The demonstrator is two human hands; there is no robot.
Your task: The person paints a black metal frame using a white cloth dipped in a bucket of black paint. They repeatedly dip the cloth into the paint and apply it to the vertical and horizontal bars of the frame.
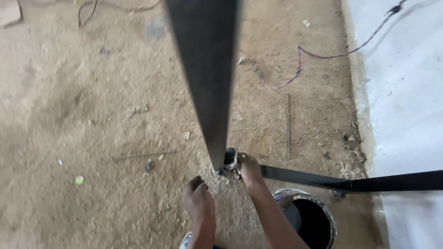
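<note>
Brush: small, pale-headed brush (pixel 230 158) sits low in the centre of the frame, pressed against the foot of the black post.
Right hand: the right hand (pixel 249 169) is just right of the brush, fingers wrapped tight around its handle, knuckles up.
Left hand: the left hand (pixel 198 198) hangs lower centre, a little apart from the post, touching nothing; fingers curled loosely together, thumb tucked, nothing gripped.
Post: tall black metal post (pixel 206 69) runs from the top centre down to the brush, narrowing toward its base; its face looks dark and evenly coated.
Rail: a black flat rail (pixel 350 183) leaves the post's foot and runs off to the right edge, passing behind the right wrist.
Paint can: open round can (pixel 308 216) at the bottom, right of centre, beneath the right forearm; its inside is black, its rim smeared.
Step in hand: looks like brushwork at the very bottom of the post, right where post meets rail.
Next move calls for: I'd judge short, careful strokes around that joint, keeping bristles off the grit, with the can near for a reload.
Floor: sandy, dusty floor (pixel 92 115) fills the left and middle, strewn with chips and a thin rod (pixel 143 156).
Wire: a purplish wire (pixel 295 76) loops across the upper right.
Sheet: a pale grey sheet (pixel 406 101) covers the right edge.
</note>
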